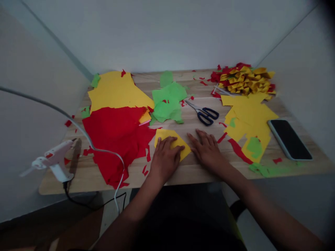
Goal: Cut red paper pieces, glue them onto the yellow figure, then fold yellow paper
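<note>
A small yellow piece of paper (167, 134) with angled edges lies flat near the front middle of the table. My left hand (166, 155) rests on it with fingers spread, pressing it to the wood. Beside its right corner, my right hand (205, 150) lies palm down on the table, fingers stretched out; whether its fingertips touch the paper I cannot tell. Just beyond my right hand are scissors (204, 113) with dark blue handles, their blades pointing to the back left. To the left of my left hand lies a crumpled red sheet (115, 136).
A large yellow sheet (117, 90) and green pieces (169, 103) lie at the back. At right are yellow offcuts (246, 118), a phone (290, 139) and a folded yellow-and-red bundle (246, 80). A glue gun (54, 160) stands at the left edge; a white cable (78, 127) crosses in front.
</note>
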Motion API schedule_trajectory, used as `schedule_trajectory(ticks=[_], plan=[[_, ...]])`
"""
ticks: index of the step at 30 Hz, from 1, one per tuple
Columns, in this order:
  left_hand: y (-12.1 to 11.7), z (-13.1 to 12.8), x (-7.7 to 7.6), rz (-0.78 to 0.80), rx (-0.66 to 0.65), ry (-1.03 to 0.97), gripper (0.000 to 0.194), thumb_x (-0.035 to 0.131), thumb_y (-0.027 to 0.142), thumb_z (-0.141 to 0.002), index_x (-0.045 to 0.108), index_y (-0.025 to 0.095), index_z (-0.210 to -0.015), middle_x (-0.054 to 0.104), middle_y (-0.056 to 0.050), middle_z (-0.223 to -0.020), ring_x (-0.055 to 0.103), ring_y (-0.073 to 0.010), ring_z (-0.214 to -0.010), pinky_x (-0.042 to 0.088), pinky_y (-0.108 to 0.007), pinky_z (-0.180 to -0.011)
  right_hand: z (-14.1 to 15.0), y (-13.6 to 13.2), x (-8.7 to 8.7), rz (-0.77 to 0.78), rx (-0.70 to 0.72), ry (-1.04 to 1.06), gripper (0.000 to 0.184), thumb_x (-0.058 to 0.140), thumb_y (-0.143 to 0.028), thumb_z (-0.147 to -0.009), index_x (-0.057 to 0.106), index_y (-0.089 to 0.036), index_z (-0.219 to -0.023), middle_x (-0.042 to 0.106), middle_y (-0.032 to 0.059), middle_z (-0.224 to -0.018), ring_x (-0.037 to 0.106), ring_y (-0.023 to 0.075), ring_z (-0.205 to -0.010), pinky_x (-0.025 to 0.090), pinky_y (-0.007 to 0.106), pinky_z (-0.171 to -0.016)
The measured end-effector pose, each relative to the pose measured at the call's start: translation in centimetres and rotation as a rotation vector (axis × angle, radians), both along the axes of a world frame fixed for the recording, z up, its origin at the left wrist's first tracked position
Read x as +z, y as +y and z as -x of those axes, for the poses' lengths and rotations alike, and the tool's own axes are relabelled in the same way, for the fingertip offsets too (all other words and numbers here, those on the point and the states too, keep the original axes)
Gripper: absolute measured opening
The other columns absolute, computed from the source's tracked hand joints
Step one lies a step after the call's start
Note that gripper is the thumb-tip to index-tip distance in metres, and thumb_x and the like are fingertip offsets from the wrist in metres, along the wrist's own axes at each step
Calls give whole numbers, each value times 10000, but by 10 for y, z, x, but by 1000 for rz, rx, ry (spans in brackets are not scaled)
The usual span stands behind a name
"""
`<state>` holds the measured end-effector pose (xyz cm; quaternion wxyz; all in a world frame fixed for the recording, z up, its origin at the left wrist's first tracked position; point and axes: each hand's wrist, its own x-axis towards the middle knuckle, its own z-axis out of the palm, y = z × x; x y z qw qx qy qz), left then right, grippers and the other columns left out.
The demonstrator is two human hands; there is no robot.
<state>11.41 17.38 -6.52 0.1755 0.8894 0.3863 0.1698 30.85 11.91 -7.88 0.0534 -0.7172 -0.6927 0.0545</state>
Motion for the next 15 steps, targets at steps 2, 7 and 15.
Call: schedule_trajectory(ticks=[2,7,15], plan=[[0,0,0,-8,-2,1,268,542,205,-938,710,292,-1128,567,-73,-1366,475,-262,-1331,258,-584,-1193,5,10,0,5,-17,1,541,426,-284,-1005,346,-291,-1540,314,178,-1595,299,369,-1462,250,616,-1148],[2,-1,0,-26,-17,27,294,548,181,-922,706,284,-1148,564,-92,-1348,477,-273,-1325,266,-584,-1187,32,83,4,-13,9,6,544,426,-308,-1011,335,-299,-1547,327,179,-1591,307,373,-1455,249,619,-1141],[0,0,3,-3,4,25,294,562,165,-904,702,306,-1121,570,-61,-1355,483,-257,-1324,199,-604,-1204,25,63,3,-36,56,8,523,400,-307,-1021,338,-344,-1539,324,162,-1594,313,348,-1456,254,595,-1145]])
